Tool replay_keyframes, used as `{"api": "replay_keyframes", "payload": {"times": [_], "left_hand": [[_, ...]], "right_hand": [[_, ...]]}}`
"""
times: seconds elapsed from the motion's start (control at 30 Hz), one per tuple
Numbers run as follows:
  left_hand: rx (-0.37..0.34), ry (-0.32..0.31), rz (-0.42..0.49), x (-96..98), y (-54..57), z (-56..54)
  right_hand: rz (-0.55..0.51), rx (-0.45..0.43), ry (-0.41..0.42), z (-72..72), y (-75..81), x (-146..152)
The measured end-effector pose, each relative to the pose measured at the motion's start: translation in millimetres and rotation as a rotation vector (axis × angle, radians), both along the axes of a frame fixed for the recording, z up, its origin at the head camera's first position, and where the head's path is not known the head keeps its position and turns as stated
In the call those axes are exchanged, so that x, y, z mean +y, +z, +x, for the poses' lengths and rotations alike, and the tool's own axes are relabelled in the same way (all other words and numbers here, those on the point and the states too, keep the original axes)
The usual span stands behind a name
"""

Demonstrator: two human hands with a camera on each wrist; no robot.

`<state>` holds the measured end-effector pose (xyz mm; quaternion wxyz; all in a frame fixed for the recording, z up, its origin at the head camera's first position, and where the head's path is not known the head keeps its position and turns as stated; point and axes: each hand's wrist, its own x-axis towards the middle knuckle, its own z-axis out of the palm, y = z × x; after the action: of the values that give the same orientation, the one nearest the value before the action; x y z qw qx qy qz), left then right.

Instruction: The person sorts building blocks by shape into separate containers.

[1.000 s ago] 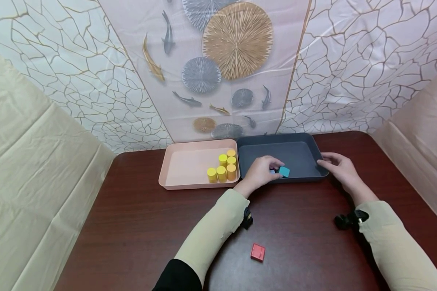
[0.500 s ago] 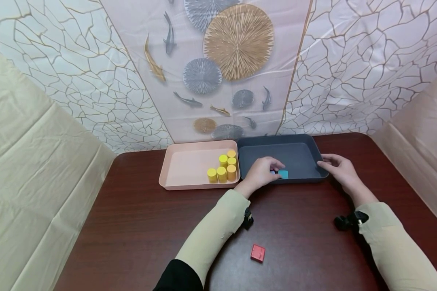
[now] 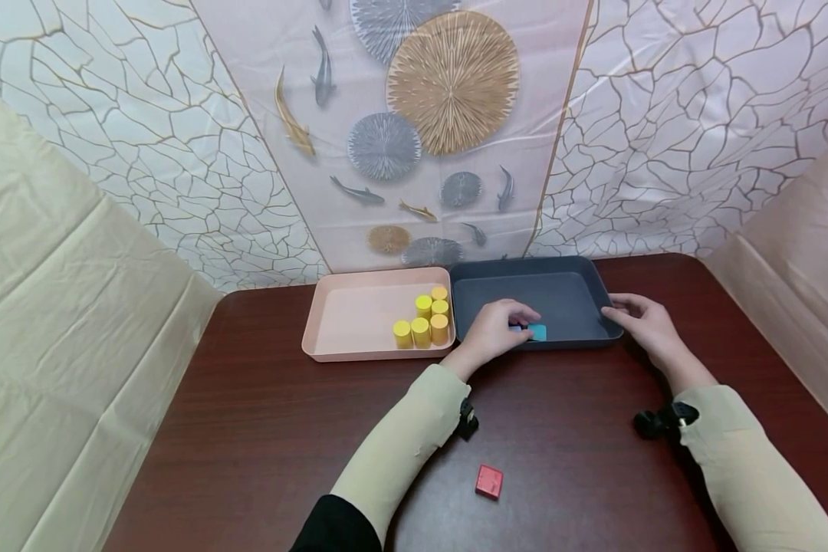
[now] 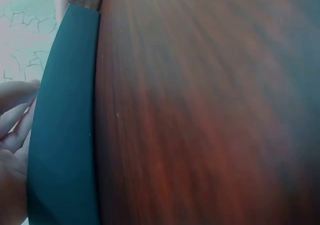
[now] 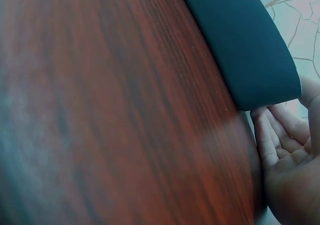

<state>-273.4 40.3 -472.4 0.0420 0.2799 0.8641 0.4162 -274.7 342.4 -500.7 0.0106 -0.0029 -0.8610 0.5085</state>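
Observation:
In the head view a dark blue tray [image 3: 566,291] stands at the back of the table. My left hand [image 3: 491,330] reaches over its near wall, thumb and fingertips around a teal block [image 3: 537,332] on the tray floor near the front. A bit of a light blue block [image 3: 515,328] shows between the fingers; the rest of it is hidden. My right hand [image 3: 643,322] holds the tray's right front corner between thumb and fingers. The right wrist view shows those fingers [image 5: 272,135] under the tray's corner. In the left wrist view the tray wall [image 4: 65,120] hides the left fingertips.
A pink tray [image 3: 352,314] adjoins the blue one on the left, with several yellow cylinders [image 3: 421,331] and orange cylinders [image 3: 438,328] standing at its right end. Nearer me, a red block [image 3: 488,481] lies on the brown table [image 3: 262,445]. A patterned cloth hangs behind.
The teal block has gone from tilted to flat on the tray floor, with my left fingers staying at it. My right hand keeps its place on the tray corner.

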Motion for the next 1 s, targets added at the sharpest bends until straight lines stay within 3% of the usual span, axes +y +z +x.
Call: {"api": "replay_keyframes", "payload": {"times": [0.17, 0.43, 0.7, 1.0], "left_hand": [[0.013, -0.006, 0.077, -3.6, -5.2, -0.7], [0.026, -0.021, 0.157, -8.9, -4.5, 1.0], [0.035, -0.051, 0.177, -14.8, -0.3, 9.1], [0.027, -0.051, 0.214, -20.2, -5.0, 16.8]], "right_hand": [[-0.003, 0.007, -0.006, 1.8, 0.3, -1], [-0.018, 0.017, -0.001, 1.7, -0.2, 0], [-0.022, 0.021, 0.003, 0.2, -0.7, 0], [-0.025, 0.025, 0.009, -0.1, -0.8, 2]]}}
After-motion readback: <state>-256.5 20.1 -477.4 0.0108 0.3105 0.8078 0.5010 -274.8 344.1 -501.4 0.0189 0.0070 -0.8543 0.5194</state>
